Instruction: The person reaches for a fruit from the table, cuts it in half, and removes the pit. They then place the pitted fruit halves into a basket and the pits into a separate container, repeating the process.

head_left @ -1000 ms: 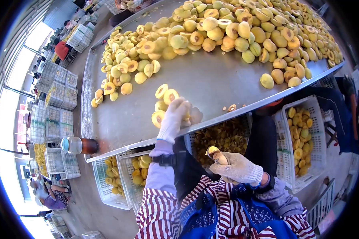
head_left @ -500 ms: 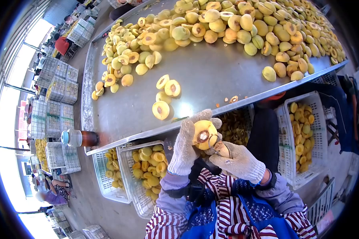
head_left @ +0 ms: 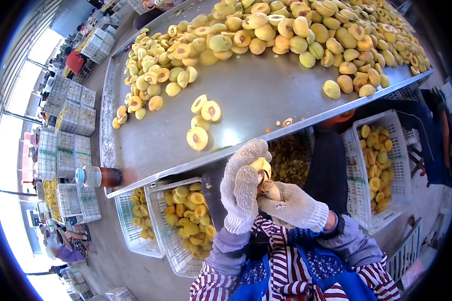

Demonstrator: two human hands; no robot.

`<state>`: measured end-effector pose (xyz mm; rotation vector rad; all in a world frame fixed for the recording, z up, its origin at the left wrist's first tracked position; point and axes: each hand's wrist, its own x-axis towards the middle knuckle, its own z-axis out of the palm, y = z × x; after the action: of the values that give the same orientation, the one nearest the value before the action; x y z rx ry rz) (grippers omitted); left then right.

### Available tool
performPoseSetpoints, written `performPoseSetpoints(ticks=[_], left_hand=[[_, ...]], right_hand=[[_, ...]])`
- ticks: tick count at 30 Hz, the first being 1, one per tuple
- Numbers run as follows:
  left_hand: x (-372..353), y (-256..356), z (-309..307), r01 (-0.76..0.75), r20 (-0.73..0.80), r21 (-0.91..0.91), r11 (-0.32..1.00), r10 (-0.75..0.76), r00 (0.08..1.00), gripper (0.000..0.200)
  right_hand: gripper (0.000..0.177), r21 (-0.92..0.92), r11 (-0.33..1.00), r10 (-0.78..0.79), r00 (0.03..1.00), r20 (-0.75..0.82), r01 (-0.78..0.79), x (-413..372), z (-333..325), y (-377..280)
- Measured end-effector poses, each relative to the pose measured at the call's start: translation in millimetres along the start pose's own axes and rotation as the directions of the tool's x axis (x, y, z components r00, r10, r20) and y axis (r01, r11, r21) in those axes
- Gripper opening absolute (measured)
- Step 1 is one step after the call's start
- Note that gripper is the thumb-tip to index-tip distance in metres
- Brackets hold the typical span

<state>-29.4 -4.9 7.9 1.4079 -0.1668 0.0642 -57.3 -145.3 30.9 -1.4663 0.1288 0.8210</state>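
Note:
My left hand (head_left: 241, 188), in a pale knitted glove, is closed around a yellow peach half (head_left: 259, 164), mostly hidden by the fingers. In my gloved right hand (head_left: 300, 206) is a pitting tool (head_left: 270, 190) with a stubby light handle; its metal end meets the cut side of the fruit. Both hands are in front of the metal table's near edge. Just beyond them on the tabletop lie a few loose peach halves (head_left: 197, 138), some with brown pits showing.
A large heap of peach halves (head_left: 256, 35) covers the far side of the metal table (head_left: 266, 90). White crates of fruit stand below left (head_left: 178, 263) and right (head_left: 354, 193). A jar of dark liquid (head_left: 110, 176) sits at the left corner. Scraps (head_left: 291, 160) lie under the table edge.
My left hand has turned the peach half so its cut face points toward the right hand, fingers now covering it. The tool's ring end is now against the fruit. The view has shifted slightly.

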Motion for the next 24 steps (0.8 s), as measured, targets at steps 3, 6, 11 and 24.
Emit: performPoseSetpoints(ticks=[3, 6, 11, 24], left_hand=[[12, 22, -5, 0.301, 0.103, -0.222, 0.927, -0.285, 0.953, 0.056], [14, 25, -1, 0.396, 0.143, -0.362, 0.844, -0.369, 0.918, 0.062], [5, 13, 7, 0.261, 0.039, -0.421, 0.869, -0.271, 0.962, 0.063], [15, 29, -2, 0.145, 0.132, 0.211, 0.967, -0.175, 0.976, 0.028]], right_hand=[[0.035, 0.024, 1.000, 0.004, 1.000, 0.021, -0.004, -4, 0, -3], [0.034, -0.002, 0.995, -0.100, 0.994, -0.039, 0.100, -1, 4, 3], [0.033, -0.097, 0.993, -0.079, 0.992, -0.103, 0.070, -1, 2, 2], [0.026, 0.311, 0.946, -0.006, 0.955, 0.297, -0.091, -12, -15, -8]])
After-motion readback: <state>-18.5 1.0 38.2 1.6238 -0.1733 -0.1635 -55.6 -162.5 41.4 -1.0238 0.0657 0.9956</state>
